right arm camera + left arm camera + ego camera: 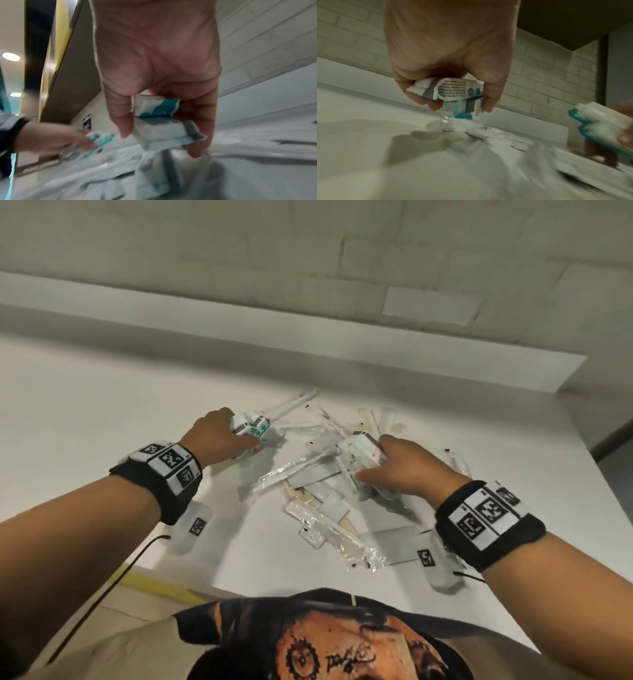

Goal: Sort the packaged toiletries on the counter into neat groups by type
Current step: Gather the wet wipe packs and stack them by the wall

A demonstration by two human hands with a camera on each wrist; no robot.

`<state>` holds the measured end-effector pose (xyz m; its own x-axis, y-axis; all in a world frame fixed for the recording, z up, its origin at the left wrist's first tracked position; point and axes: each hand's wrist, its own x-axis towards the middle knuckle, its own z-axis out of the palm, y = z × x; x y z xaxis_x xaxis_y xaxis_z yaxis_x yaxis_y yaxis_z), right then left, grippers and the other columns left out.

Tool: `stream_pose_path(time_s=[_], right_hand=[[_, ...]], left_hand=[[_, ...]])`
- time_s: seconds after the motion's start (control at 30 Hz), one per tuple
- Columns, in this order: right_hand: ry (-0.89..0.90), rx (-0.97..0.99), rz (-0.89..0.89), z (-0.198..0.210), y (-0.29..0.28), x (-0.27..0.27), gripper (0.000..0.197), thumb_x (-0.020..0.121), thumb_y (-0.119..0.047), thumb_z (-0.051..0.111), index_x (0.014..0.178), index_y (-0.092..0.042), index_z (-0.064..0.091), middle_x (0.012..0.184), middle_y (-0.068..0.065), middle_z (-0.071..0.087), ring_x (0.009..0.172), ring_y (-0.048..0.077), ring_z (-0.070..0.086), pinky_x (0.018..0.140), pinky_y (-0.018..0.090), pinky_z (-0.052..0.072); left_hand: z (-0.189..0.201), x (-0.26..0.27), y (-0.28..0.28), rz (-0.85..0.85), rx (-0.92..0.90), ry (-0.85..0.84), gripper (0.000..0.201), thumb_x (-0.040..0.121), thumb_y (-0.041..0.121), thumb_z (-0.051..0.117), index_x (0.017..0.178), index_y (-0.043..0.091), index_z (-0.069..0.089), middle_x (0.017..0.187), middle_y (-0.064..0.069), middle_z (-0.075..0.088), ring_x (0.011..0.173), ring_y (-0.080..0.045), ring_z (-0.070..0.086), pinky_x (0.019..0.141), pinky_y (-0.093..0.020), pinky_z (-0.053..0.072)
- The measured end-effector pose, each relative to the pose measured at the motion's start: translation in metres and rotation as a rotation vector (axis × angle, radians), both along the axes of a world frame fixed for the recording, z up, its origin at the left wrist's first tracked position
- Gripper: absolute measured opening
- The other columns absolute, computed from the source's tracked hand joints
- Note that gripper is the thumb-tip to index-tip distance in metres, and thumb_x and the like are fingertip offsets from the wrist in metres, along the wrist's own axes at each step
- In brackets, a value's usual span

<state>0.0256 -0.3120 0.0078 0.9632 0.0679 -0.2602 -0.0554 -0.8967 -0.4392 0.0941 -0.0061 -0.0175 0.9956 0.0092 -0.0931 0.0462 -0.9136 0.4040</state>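
Observation:
A loose pile of packaged toiletries (322, 501) lies on the white counter (102, 412): long clear sleeves, flat grey sachets and small white-and-teal packets. My left hand (222, 436) grips two stacked white-and-teal packets (253, 428) at the pile's left edge; in the left wrist view thumb and fingers curl round these packets (458, 94) just above the counter. My right hand (400, 467) holds a similar bunch of white-and-teal packets (363, 453) over the pile's right side, fingers curled round the packets (161, 121) in the right wrist view.
A raised white ledge (308, 337) and a pale brick-pattern wall (308, 251) close off the far side. The counter's right edge (582, 446) drops away. A yellow strip (161, 583) shows below the near edge. Bare counter lies left of the pile.

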Motion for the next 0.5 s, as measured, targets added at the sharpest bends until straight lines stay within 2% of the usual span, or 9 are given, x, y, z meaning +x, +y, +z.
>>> stream_pose_path(time_s=[0.07, 0.13, 0.23, 0.33, 0.4, 0.5], right_hand=[[-0.020, -0.127, 0.008, -0.008, 0.023, 0.006, 0.044, 0.077, -0.043, 0.069, 0.109, -0.023, 0.047, 0.099, -0.002, 0.056, 0.075, 0.013, 0.056, 0.056, 0.027, 0.043], [-0.044, -0.247, 0.035, -0.019, 0.038, 0.009, 0.053, 0.078, -0.042, 0.068, 0.119, -0.019, 0.044, 0.111, 0.003, 0.048, 0.080, 0.020, 0.056, 0.063, 0.030, 0.046], [-0.097, -0.321, 0.039, -0.025, 0.051, 0.016, 0.050, 0.080, -0.022, 0.065, 0.123, -0.018, 0.041, 0.118, 0.005, 0.043, 0.081, 0.025, 0.056, 0.066, 0.035, 0.050], [-0.054, -0.321, 0.015, -0.020, 0.046, 0.018, 0.052, 0.075, -0.009, 0.064, 0.122, -0.019, 0.042, 0.117, 0.002, 0.045, 0.084, 0.025, 0.056, 0.067, 0.033, 0.048], [0.019, -0.269, -0.059, -0.012, 0.030, 0.018, 0.054, 0.071, -0.010, 0.069, 0.120, -0.019, 0.045, 0.116, 0.002, 0.046, 0.091, 0.026, 0.058, 0.070, 0.033, 0.049], [0.022, -0.190, -0.233, 0.009, 0.002, 0.012, 0.052, 0.069, -0.014, 0.075, 0.113, -0.019, 0.048, 0.111, 0.005, 0.052, 0.089, 0.025, 0.056, 0.068, 0.031, 0.043]], left_hand=[[0.004, 0.022, 0.006, -0.016, -0.025, 0.016, 0.049, 0.077, 0.049, 0.070, 0.099, 0.010, 0.048, 0.100, -0.010, 0.056, 0.087, -0.028, 0.054, 0.067, -0.032, 0.038], [0.005, 0.043, 0.008, -0.048, -0.054, 0.039, 0.047, 0.079, 0.047, 0.069, 0.099, 0.010, 0.047, 0.101, -0.010, 0.057, 0.085, -0.027, 0.055, 0.066, -0.031, 0.038], [0.007, 0.071, 0.005, -0.180, -0.036, 0.135, 0.046, 0.083, 0.047, 0.066, 0.103, 0.012, 0.043, 0.102, -0.008, 0.054, 0.084, -0.023, 0.052, 0.065, -0.031, 0.037], [0.003, 0.082, -0.008, -0.337, 0.002, 0.235, 0.051, 0.086, 0.047, 0.063, 0.113, 0.010, 0.041, 0.104, -0.008, 0.055, 0.083, -0.021, 0.051, 0.065, -0.031, 0.037], [-0.002, 0.084, -0.018, -0.432, 0.004, 0.268, 0.054, 0.086, 0.049, 0.062, 0.117, 0.010, 0.040, 0.104, -0.008, 0.057, 0.083, -0.020, 0.054, 0.065, -0.031, 0.040], [-0.008, 0.073, -0.039, -0.570, -0.047, 0.298, 0.054, 0.085, 0.051, 0.061, 0.116, 0.013, 0.040, 0.097, -0.004, 0.057, 0.078, -0.016, 0.054, 0.060, -0.030, 0.041]])
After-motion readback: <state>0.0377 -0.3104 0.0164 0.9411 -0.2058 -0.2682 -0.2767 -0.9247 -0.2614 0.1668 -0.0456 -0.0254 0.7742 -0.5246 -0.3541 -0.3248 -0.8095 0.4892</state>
